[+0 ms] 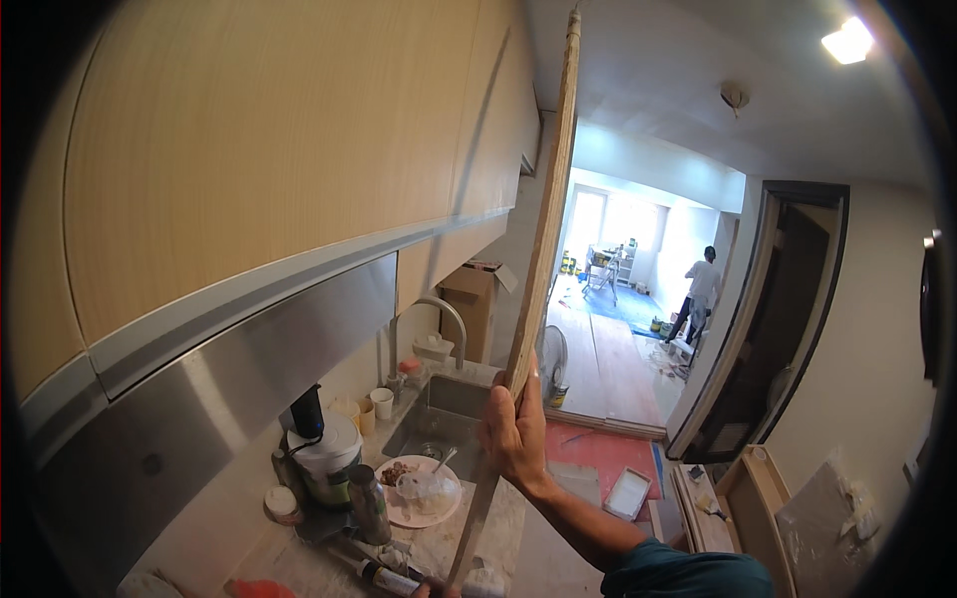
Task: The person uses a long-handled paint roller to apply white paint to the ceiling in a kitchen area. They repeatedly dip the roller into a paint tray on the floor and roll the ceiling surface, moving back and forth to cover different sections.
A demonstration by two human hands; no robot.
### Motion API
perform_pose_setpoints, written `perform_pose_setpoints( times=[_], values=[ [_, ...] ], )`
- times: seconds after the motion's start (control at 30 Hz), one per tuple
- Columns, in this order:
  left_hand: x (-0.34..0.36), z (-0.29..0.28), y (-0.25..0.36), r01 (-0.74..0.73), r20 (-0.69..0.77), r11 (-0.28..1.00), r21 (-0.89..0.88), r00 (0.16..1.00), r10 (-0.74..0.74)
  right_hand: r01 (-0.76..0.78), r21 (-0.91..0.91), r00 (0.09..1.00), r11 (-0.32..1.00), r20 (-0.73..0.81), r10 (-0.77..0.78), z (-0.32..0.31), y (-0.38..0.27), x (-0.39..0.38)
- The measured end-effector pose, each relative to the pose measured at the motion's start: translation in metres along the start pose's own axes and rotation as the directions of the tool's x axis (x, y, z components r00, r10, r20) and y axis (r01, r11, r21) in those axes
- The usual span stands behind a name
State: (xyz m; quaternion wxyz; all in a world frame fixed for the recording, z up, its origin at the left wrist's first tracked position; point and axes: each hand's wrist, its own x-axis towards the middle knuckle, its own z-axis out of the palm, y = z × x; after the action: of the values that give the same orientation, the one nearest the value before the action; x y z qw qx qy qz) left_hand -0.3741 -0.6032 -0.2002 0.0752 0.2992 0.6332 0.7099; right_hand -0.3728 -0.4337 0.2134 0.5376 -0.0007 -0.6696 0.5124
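My right hand (513, 429) is wrapped round a long, narrow wooden board (558, 169) that rises almost upright past the upper cabinets toward the ceiling, its top end narrow and worn. At the bottom edge, a small part of my left hand (431, 588) shows at the board's lower stretch, beside a caulk tube (387, 576); what it holds is hard to make out. Behind the board are a steel sink (409, 429) with a tap (459, 329), a plate (419, 506) with food and plastic on it, a metal tumbler (369, 503) and a white bucket (324, 448).
Wooden cabinets (269, 140) hang at the left. A doorway (797, 309) stands right, above a wooden box (753, 498). Plywood sheets (608, 369) and a red floor covering (588, 453) lead to a bright room, where another person (703, 279) works near a stepladder (603, 269).
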Motion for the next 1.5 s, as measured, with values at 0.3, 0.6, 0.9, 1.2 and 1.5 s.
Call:
perform_pose_setpoints(
  times=[0.3, 0.6, 0.9, 1.2, 1.5],
  values=[
    [-0.022, 0.029, 0.03, 0.154, 0.157, 0.832, -0.534, 0.984, -0.081, -0.025, -0.079, 0.992, 0.997, -0.124, 0.015, -0.05, -0.007, -0.016],
    [0.012, 0.059, 0.004, 0.558, 0.443, 0.548, -0.623, 0.829, -0.34, -0.033, -0.105, 0.99, 0.994, -0.138, 0.018, -0.08, -0.013, 0.026],
    [0.07, 0.12, 0.139, -0.094, 0.122, 0.966, -0.242, 0.984, 0.127, -0.102, 0.026, 0.988, 0.994, -0.114, 0.104, -0.12, -0.015, 0.129],
    [0.135, 0.145, 0.308, -0.072, 0.328, 0.927, -0.367, 0.923, 0.201, -0.067, -0.089, 0.988, 0.994, -0.148, 0.054, -0.175, -0.02, 0.238],
    [-0.001, 0.208, 0.082, -0.077, 0.637, 0.996, 0.039, 0.77, 0.035, -0.377, -0.165, 0.903, 0.911, -0.284, 0.322, -0.276, 0.051, 0.048]
  ],
)
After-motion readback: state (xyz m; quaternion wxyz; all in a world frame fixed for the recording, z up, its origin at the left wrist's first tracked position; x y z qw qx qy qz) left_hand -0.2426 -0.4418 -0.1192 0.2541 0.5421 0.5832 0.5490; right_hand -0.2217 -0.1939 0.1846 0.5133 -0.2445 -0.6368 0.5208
